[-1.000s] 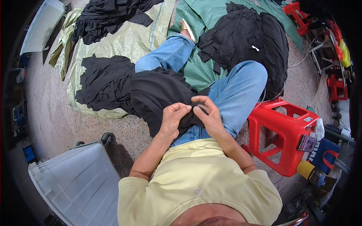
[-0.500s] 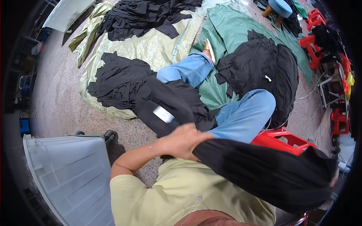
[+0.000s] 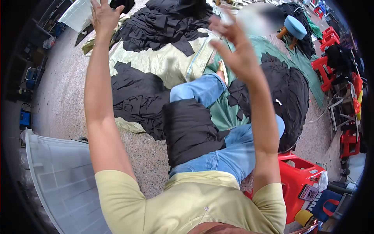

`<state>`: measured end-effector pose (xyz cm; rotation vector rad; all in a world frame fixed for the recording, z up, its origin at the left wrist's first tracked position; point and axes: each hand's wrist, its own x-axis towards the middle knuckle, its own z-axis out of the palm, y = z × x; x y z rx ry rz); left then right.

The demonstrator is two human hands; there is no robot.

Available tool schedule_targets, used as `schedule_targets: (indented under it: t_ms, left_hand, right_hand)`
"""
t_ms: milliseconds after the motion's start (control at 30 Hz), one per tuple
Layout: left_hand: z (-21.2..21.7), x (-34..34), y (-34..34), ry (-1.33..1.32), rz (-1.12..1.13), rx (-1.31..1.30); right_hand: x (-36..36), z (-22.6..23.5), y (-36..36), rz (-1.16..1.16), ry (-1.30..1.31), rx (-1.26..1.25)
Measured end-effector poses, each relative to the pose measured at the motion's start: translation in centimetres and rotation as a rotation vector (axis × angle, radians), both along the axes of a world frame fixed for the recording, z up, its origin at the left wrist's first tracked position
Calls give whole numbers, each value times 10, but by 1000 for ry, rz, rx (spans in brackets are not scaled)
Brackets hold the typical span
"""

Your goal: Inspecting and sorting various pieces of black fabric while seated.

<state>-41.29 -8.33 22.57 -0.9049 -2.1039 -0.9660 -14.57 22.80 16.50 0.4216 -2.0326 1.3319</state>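
Observation:
Both my arms are stretched up and forward. My left hand (image 3: 102, 16) is raised at the upper left with fingers spread and nothing in it. My right hand (image 3: 233, 45) is raised at the upper middle, fingers apart and empty. Below them a black garment (image 3: 191, 130) lies draped over my left thigh and my blue jeans (image 3: 233, 156). Neither hand touches any cloth.
Black garment piles lie on a pale green sheet (image 3: 167, 62) and on a dark green sheet (image 3: 288, 93). A red plastic stool (image 3: 302, 179) stands at my right, more red stools (image 3: 331, 50) farther right. A translucent plastic crate (image 3: 58, 183) sits at my left.
One second ago both hands gripped black cloth on my lap. Then a garment swung past on the right. Now both hands are lifted high and empty, and the camera tilted upward.

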Motion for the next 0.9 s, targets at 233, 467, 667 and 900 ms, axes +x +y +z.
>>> schedule_targets:
  t_ms: [233, 467, 667, 900]
  left_hand:
    - [-185, 172, 47, -632, -52, -433]
    - [-298, 349, 44, -559, -191, -512]
    - [-284, 376, 39, -573, -198, -489]
    - [-286, 388, 36, -606, -186, -408]
  right_hand:
    - [82, -141, -17, 95, -571, 91]
    - [215, -288, -18, 64, -1244, 227]
    - [203, -304, -28, 31, -1124, 30]
    - [208, -294, -20, -318, -854, 10]
